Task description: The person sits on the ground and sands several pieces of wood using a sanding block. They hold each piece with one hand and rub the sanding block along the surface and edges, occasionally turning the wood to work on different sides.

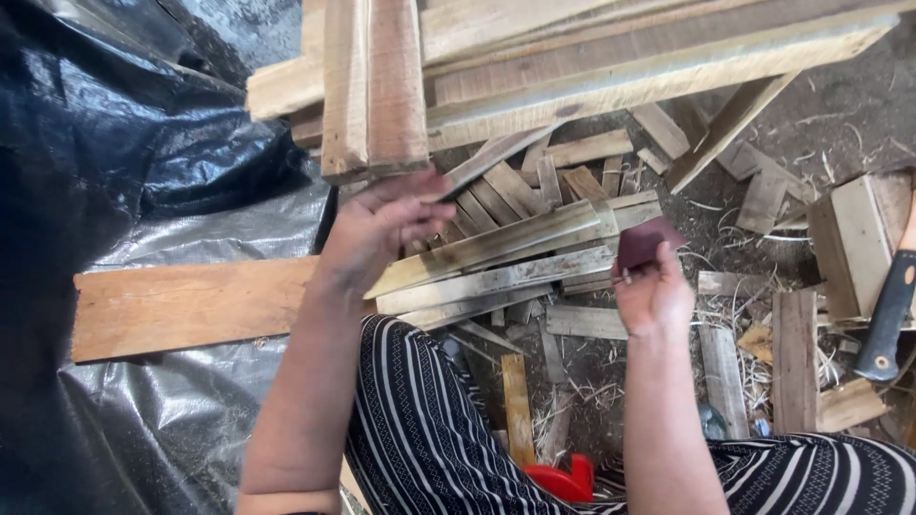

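1. The stacked planks (572,67) overhang the scrap-strewn floor's far edge — a knock could tip them.
2. The left hand (377,229) pinches a thin wood strip (487,157) — splinters threaten.
3. The right hand (654,291) grips folded dark-red sandpaper (644,243), which may slip.

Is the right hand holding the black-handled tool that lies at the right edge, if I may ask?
No, the right hand holds a small dark red piece, while the black-handled tool lies apart on wood scraps.

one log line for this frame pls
left hand: holds thin wood strip | right hand: holds dark red piece | below: scrap wood pile
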